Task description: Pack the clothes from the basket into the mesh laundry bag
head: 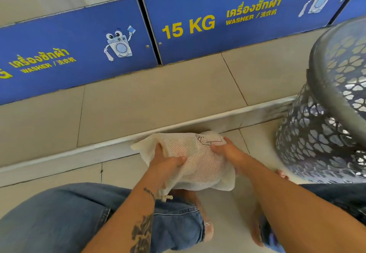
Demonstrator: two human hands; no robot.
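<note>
Mesh laundry bag [198, 163] lay on floor [138, 102], puffy with clothes inside. Left hand [168, 165] fingers pinched bag's mesh; right hand [227, 149] fingers gripped its far end. Basket [326, 118] stood close, looked empty. Packing seemed nearly done; closing bag left.

basket [324, 125] blocks right, left floor [49, 173] open (tiled)

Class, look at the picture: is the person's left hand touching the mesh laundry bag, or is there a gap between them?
Touching. The head view shows the left hand gripping the mesh laundry bag, its fingers pinching a fold of the netting.
</note>
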